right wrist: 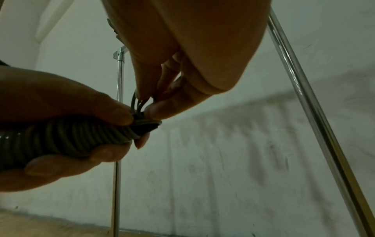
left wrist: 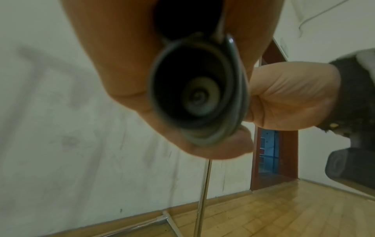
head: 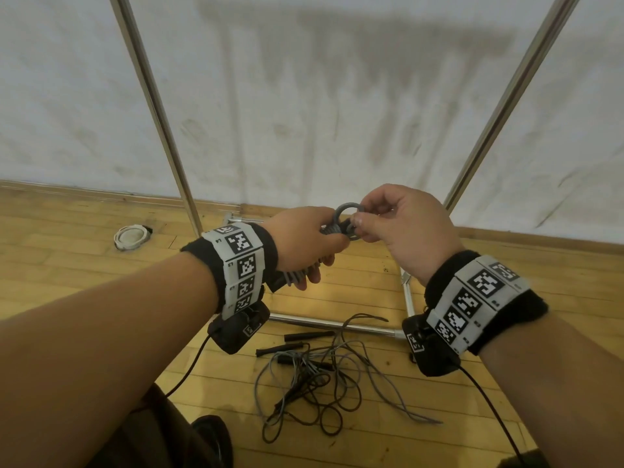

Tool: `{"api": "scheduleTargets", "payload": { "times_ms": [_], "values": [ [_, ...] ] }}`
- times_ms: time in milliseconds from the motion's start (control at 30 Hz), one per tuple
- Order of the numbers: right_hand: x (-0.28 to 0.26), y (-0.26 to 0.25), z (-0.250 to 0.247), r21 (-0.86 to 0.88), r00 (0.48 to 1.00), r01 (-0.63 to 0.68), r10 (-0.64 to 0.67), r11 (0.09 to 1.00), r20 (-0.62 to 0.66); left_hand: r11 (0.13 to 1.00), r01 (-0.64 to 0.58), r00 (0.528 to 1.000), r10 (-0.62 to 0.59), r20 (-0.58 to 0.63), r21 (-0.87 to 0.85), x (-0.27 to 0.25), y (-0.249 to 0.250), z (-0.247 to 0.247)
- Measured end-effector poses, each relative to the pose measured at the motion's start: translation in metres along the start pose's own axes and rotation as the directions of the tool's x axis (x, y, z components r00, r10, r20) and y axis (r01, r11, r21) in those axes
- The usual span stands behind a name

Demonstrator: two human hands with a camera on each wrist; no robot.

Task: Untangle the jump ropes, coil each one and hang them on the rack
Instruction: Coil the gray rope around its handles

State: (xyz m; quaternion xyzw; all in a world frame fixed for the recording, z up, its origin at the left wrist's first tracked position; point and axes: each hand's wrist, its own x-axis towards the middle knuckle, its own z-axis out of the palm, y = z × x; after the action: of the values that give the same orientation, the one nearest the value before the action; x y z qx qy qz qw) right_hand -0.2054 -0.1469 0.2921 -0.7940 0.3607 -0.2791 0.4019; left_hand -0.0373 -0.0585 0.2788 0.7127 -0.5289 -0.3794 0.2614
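My left hand (head: 305, 244) grips a tightly wound grey jump rope coil (right wrist: 67, 137), seen end-on as a dark ring (left wrist: 198, 89) in the left wrist view. My right hand (head: 388, 217) pinches a small loop (head: 347, 212) of the same grey rope at the coil's end, thumb and fingers curled round it (right wrist: 142, 102). Both hands are at chest height in front of the metal rack (head: 158, 106). A tangle of grey and black jump ropes (head: 324, 376) with black handles (head: 309, 336) lies on the wooden floor below my hands.
The rack's two chrome uprights (head: 513, 96) rise on either side, with its base bar (head: 337, 322) on the floor near the tangle. A white round object (head: 131, 236) lies on the floor at the left by the wall. My dark shoe (head: 212, 440) is at the bottom.
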Motion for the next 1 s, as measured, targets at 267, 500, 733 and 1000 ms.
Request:
{"api": "scheduleTargets", "payload": {
  "times_ms": [267,500,733,1000],
  "values": [
    [0.000,0.001,0.006,0.008,0.997,0.019,-0.018,1.000,-0.078,0.999,0.008,1.000,-0.008,-0.001,-0.047,0.001,-0.001,-0.003],
    [-0.001,-0.002,0.008,0.031,0.997,0.003,0.000,1.000,-0.075,0.997,-0.004,1.000,0.005,-0.018,0.074,-0.004,0.007,-0.001],
    [0.003,-0.004,0.000,-0.040,0.999,0.033,-0.034,0.999,-0.031,0.986,-0.012,1.000,0.011,0.005,0.166,-0.006,0.012,-0.002],
    [0.005,-0.001,-0.003,-0.061,1.000,0.019,-0.018,0.998,0.009,0.991,0.009,0.999,-0.004,-0.035,0.130,-0.004,0.007,-0.006]
  ]
}}
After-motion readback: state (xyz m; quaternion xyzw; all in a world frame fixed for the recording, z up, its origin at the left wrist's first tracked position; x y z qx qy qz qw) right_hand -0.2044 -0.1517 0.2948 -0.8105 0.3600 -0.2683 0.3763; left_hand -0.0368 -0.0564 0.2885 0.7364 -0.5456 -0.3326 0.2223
